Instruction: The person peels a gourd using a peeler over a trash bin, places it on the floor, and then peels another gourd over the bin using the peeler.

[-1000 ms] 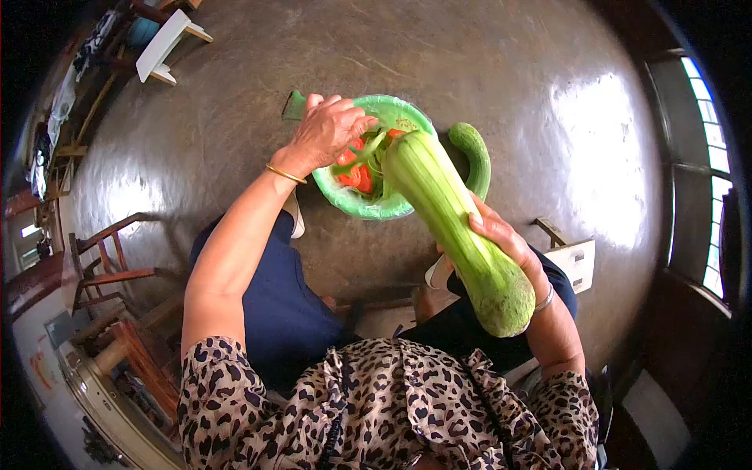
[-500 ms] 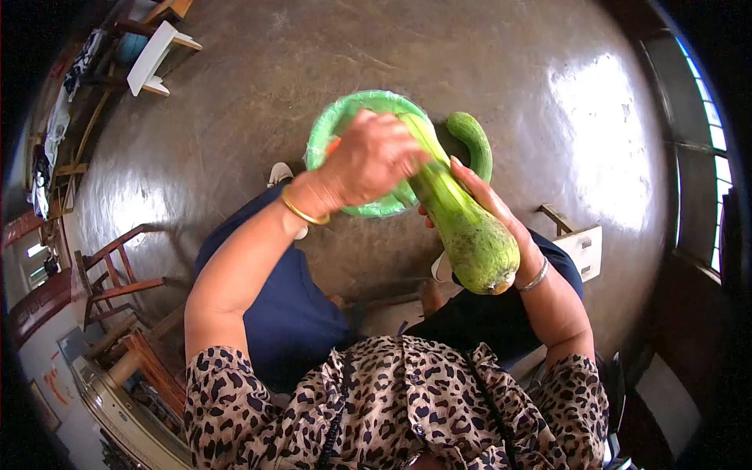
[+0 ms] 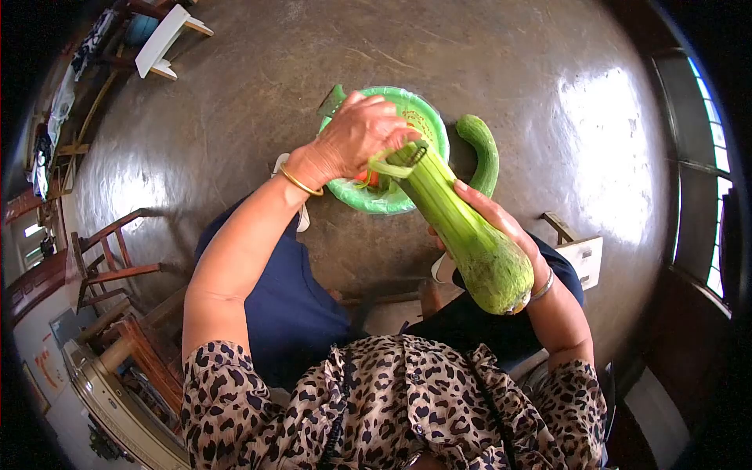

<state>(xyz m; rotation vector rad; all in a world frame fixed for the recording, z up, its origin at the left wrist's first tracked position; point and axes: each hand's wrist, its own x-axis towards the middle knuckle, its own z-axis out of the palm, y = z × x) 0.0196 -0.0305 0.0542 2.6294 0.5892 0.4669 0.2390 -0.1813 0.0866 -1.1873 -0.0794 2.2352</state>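
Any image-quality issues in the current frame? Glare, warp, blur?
Head view: strong fisheye, black corners, window frames bowed at the right edge; hard window glare on the floor at right, a softer patch at left; window panes nearly blown out. Gourd and right hand look reasonably sharp; left hand readable, no heavy smear.

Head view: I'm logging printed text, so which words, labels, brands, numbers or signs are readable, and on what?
None can be read.
Red marks on the pale panel, lower left: too blurred to tell whether they are writing.
No lettering shows on the basin or gourd.
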